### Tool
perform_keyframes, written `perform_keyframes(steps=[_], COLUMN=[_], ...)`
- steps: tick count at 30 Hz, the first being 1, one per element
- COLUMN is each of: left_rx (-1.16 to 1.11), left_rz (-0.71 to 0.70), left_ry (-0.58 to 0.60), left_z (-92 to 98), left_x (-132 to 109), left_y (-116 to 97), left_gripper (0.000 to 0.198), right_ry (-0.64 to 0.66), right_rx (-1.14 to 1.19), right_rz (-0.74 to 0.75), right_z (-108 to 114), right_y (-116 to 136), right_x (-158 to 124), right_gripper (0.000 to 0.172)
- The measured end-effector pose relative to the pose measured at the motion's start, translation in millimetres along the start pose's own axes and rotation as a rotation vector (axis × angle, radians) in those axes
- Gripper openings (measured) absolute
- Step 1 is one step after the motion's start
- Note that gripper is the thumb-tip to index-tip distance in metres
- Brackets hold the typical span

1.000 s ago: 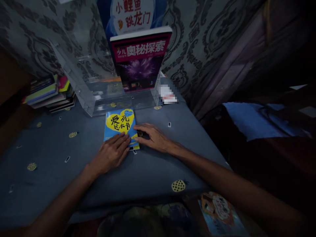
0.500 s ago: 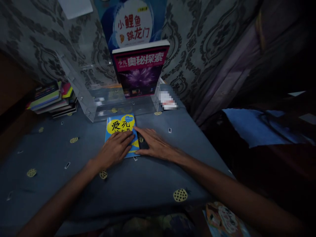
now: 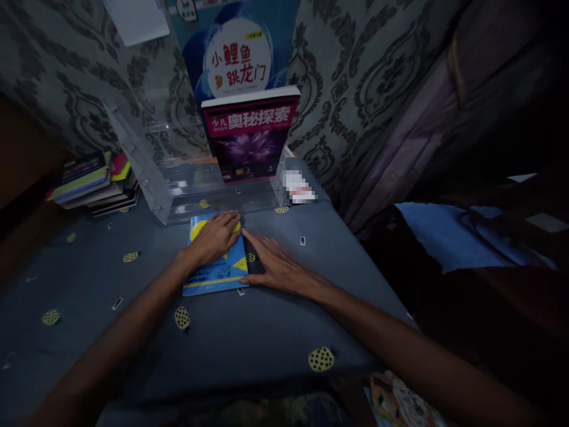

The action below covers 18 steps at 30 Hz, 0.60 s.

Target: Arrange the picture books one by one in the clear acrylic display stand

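A blue and yellow book (image 3: 217, 276) lies flat on the dark blue tablecloth (image 3: 249, 344). Across its upper part rests my left hand (image 3: 214, 237), palm down with the fingers extended, hiding much of the cover. My right hand (image 3: 278, 264) is at the book's right side, thumb and fingers spread apart, with fingertips at the right edge. Behind the book stands a clear acrylic rack (image 3: 160, 201). It holds an upright dark purple and pink book (image 3: 253, 142), with a larger blue book (image 3: 240, 56) behind that one.
Several books are stacked (image 3: 95, 184) at the back left. A small white item (image 3: 299, 185), pixelated, lies right of the rack. Patterned wallpaper and a tied curtain (image 3: 400, 136) are behind. Another colourful book (image 3: 402, 400) shows below the table's front edge.
My left hand has slid up the cover, uncovering its lower part and hiding the large title. My right hand remains by the right edge. The view has tilted slightly.
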<state>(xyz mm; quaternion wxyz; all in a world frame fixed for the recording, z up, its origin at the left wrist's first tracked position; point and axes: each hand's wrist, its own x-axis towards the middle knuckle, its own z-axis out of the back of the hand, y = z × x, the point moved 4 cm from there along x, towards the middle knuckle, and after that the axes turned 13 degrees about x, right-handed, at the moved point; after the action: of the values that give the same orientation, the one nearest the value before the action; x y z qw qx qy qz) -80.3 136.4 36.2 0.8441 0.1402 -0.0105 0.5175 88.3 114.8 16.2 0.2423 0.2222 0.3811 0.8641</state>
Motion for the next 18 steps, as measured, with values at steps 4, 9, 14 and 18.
perform_keyframes(steps=[4, 9, 14, 18], left_rx=[-0.064, -0.089, -0.137, -0.235], left_rz=[-0.024, -0.044, -0.013, 0.033], left_ry=[-0.006, -0.025, -0.017, 0.042], left_z=[2.3, 9.2, 14.3, 15.0], left_x=[-32.5, -75.7, -96.6, -105.2], left_y=[-19.1, -46.0, -50.9, -35.5], left_gripper=[0.052, 0.053, 0.051, 0.054], right_ry=[-0.014, 0.012, 0.033, 0.061], right_rx=[0.023, 0.009, -0.015, -0.026], right_rz=[0.018, -0.009, -0.006, -0.030], right_z=[-2.1, -3.0, -3.6, -5.8], right_y=[-5.5, -10.3, -12.4, -14.3], right_x=[0.8, 1.4, 2.2, 1.7], right_gripper=[0.110, 0.107, 0.100, 0.092])
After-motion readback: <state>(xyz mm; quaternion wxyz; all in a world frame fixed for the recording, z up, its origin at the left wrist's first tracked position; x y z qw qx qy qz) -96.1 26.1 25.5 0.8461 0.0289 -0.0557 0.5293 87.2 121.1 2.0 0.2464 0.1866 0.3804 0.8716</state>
